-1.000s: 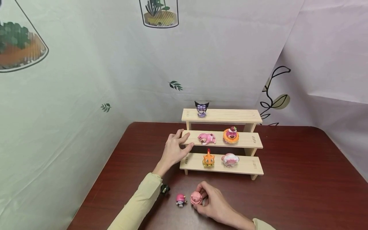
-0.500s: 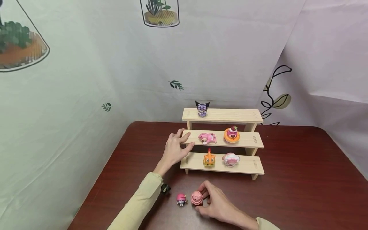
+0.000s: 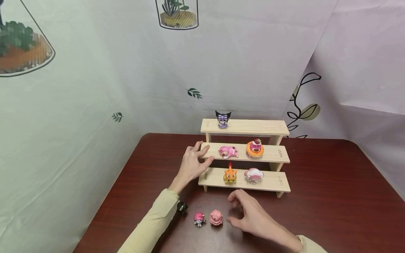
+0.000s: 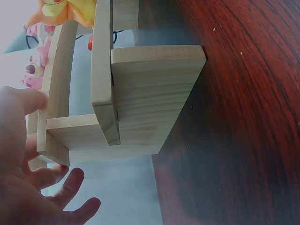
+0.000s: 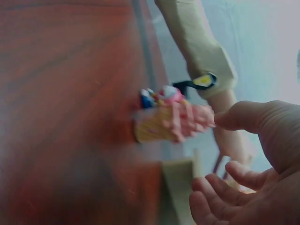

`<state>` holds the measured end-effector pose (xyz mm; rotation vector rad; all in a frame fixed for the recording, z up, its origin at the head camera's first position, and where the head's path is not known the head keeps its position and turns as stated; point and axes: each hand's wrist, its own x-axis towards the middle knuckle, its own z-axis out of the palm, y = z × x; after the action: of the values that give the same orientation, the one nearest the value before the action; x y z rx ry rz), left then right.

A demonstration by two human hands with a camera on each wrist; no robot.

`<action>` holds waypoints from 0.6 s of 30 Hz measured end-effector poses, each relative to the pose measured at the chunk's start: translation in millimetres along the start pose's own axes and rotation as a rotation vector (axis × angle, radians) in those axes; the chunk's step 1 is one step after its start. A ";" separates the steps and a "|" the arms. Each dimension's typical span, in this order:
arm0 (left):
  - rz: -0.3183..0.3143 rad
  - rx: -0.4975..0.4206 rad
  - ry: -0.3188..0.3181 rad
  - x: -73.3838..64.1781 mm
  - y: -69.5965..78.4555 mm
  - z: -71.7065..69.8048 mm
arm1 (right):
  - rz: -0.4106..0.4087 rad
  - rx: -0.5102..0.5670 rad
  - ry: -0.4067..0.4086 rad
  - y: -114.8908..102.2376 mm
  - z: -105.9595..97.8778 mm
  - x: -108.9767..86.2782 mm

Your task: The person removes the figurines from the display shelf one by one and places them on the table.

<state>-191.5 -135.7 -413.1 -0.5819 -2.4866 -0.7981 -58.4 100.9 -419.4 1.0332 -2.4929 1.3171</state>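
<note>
My left hand (image 3: 192, 165) grips the left end of the middle board of a three-step wooden display shelf (image 3: 272, 153). In the left wrist view its thumb lies on one face of the board and fingers curl at the other. My right hand (image 3: 253, 214) is off the table's front figures with its fingers loosely bent and nothing between them. Just left of it stands a pink figurine (image 3: 216, 218), which in the right wrist view has a tan cone-like base. Beside that is a small figurine with a magenta cap (image 3: 199, 218).
On the shelf stand a purple-black figurine (image 3: 223, 120), a lying pink bear (image 3: 228, 151), an orange ring figurine (image 3: 255, 149), an orange figurine (image 3: 230, 175) and a pink-white one (image 3: 254, 175). A dark strapped device (image 3: 181, 207) shows at the left cuff. Fabric walls border the brown table (image 3: 326, 182).
My right hand has let go of the pink figurine and moved up and right from it. The figurine stays on the table. My left hand keeps its place on the shelf.
</note>
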 end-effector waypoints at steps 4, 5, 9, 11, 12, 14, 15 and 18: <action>-0.003 -0.002 0.000 0.1 0.0 -0.3 | -0.051 -0.012 0.043 -3.1 -18.5 10.6; -0.004 -0.004 -0.002 0.3 -0.3 -0.2 | -0.051 -0.009 0.049 -4.4 -23.0 14.1; -0.007 -0.004 -0.005 0.2 -1.0 0.0 | -0.026 0.043 0.063 -10.1 -38.5 28.9; -0.011 -0.004 -0.009 -0.2 -1.0 -0.2 | -0.003 0.068 0.070 -13.0 -45.1 36.3; -0.012 -0.001 -0.009 -0.3 -0.8 -0.3 | 0.003 0.076 0.075 -14.0 -48.3 40.1; -0.014 -0.001 -0.011 -0.4 -0.3 -0.7 | 0.013 0.075 0.088 -15.7 -54.1 47.9; -0.014 0.000 -0.011 -0.4 -0.1 -0.7 | 0.015 0.074 0.095 -16.2 -57.0 52.0; -0.014 0.004 -0.012 -0.4 0.5 -0.9 | 0.011 0.065 0.115 -15.9 -64.2 63.5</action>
<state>-190.6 -136.0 -412.4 -0.5694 -2.5052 -0.7965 -108.3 112.1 -343.3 0.9300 -2.3901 1.4263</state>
